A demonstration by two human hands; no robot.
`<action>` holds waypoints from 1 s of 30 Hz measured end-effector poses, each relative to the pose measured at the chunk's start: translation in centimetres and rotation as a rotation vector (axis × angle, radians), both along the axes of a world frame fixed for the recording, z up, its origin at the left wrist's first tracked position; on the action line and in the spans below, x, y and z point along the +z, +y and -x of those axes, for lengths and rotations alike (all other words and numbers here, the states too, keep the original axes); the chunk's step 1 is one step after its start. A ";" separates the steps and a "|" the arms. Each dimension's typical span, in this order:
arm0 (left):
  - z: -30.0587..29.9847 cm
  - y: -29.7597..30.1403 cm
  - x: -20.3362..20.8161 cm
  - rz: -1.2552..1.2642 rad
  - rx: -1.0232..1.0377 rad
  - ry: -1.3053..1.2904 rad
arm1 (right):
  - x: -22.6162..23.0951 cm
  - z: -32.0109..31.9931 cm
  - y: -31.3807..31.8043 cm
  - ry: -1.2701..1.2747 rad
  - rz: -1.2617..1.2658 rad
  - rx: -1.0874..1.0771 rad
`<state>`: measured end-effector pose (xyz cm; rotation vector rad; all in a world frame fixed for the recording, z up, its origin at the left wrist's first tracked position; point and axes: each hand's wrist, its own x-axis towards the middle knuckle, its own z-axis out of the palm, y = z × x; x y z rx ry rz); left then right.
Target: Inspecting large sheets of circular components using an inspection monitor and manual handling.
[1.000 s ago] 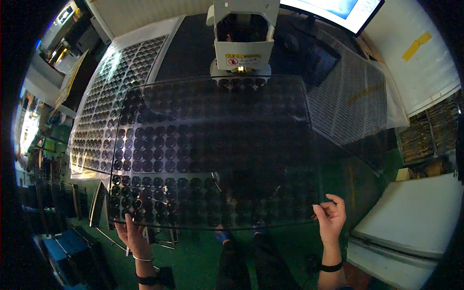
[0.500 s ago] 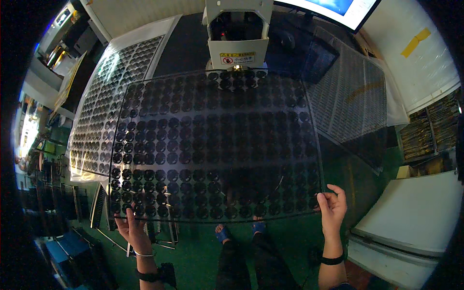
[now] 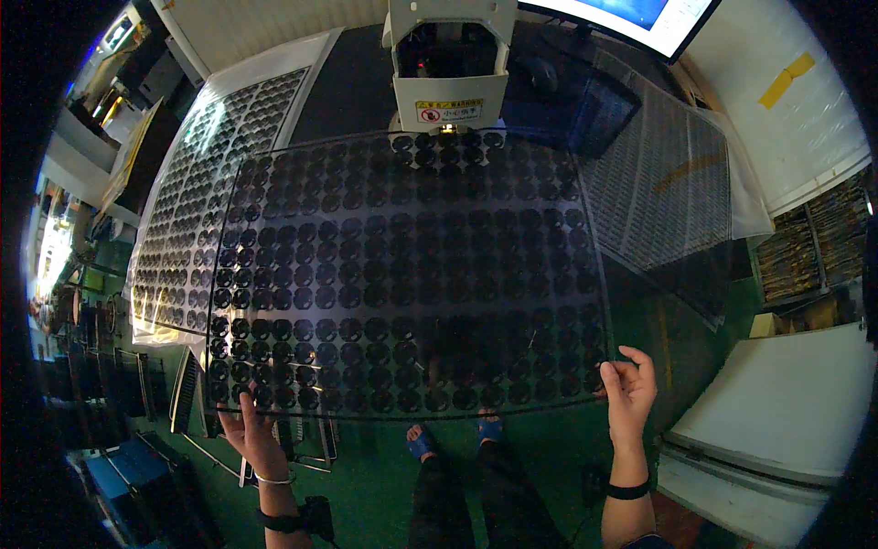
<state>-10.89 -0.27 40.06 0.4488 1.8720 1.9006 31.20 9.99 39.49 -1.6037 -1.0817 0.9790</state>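
A large see-through sheet (image 3: 375,274) printed with rows of dark round shapes spans the middle of the view. Its far edge lies under the front of a white machine head (image 3: 450,99), where a small light glows. My left hand (image 3: 251,435) grips the near left corner, the thumb over the edge and some fingers hidden beneath. At the near right corner, my right hand (image 3: 631,393) pinches the sheet's edge between thumb and curled fingers. The near part of the sheet hangs out over the floor, with my feet showing just past its edge.
Another dotted sheet (image 3: 183,220) lies on plastic film at the left. A finely patterned sheet (image 3: 668,183) rests at the right. Behind are a lit monitor (image 3: 631,23) and a dark mouse (image 3: 540,75). A white cabinet (image 3: 777,403) stands at lower right, metal racks at lower left.
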 end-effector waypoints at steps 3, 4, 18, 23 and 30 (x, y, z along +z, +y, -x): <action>-0.1 0.1 0.2 0.007 0.009 0.023 | 0.0 0.0 0.1 -0.001 0.007 -0.002; -0.1 0.1 0.2 0.007 0.009 0.023 | 0.0 0.0 0.1 -0.012 -0.009 0.002; 0.1 0.2 -0.2 0.001 0.017 0.036 | 0.3 0.3 0.4 -0.001 -0.040 0.011; 0.1 0.3 -0.1 0.011 0.015 0.022 | 0.2 0.3 0.5 0.011 -0.035 0.002; 0.1 0.3 0.1 0.011 0.007 0.011 | 0.2 0.1 0.3 0.046 -0.007 0.002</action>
